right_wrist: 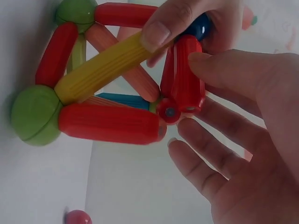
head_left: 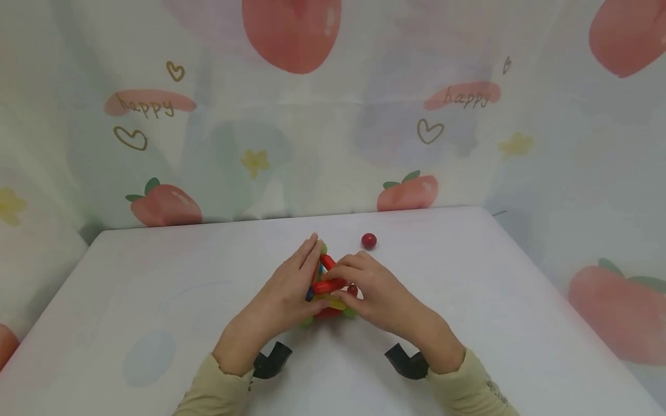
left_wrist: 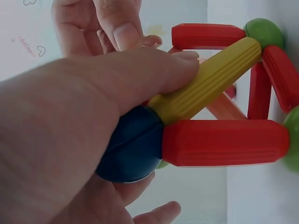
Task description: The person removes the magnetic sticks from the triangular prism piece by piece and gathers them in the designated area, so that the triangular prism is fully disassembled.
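A frame of magnetic building sticks and balls stands on the white table between my hands. My left hand [head_left: 283, 294] holds it at a blue ball [left_wrist: 133, 144], its thumb lying over a yellow stick [left_wrist: 217, 74]. Thumb and fingers of my right hand [head_left: 384, 300] pinch a red stick [right_wrist: 188, 70] beside that blue ball. The pinched stick's lower end hangs right by a small red ball [right_wrist: 168, 111]. Below it, another red stick [right_wrist: 110, 123] juts out from a green ball [right_wrist: 36, 115]. A blue stick [right_wrist: 124, 100] shows behind.
A loose red ball [head_left: 369, 241] lies on the table [head_left: 442, 260] beyond the hands. Two black curved pieces [head_left: 273, 361] show near the wrists, one by each. A printed cloth [head_left: 322, 144] hangs behind the table's back edge.
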A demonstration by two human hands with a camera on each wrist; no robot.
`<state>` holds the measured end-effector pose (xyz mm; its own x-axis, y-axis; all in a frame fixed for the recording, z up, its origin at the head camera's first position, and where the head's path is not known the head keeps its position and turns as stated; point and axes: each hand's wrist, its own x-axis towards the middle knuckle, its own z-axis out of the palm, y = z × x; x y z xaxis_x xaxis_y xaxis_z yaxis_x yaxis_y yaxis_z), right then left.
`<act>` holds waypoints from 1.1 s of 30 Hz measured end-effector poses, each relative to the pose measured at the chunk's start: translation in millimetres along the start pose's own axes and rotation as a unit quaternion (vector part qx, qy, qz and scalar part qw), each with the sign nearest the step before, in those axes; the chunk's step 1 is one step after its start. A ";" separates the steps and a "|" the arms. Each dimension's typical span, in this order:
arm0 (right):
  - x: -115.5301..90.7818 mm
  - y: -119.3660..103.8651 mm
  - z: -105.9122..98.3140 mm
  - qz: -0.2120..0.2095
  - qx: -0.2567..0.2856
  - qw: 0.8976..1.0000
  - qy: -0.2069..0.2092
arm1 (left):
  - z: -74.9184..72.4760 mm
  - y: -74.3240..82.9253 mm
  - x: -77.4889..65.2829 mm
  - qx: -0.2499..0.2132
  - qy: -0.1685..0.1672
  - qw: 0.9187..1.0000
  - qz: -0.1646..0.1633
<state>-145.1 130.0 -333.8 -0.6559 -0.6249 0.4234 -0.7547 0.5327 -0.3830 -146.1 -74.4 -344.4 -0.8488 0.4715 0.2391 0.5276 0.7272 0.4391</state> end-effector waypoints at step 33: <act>4.0 -3.9 11.2 -0.013 -0.060 0.998 0.022 | 1.0 -3.5 -0.5 0.037 -0.003 0.999 0.024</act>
<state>-144.7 119.0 -339.7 -0.6342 -0.6148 0.4689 -0.7658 0.5830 -0.2714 -147.5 -76.7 -346.9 -0.8221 0.5099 0.2533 0.5693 0.7385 0.3612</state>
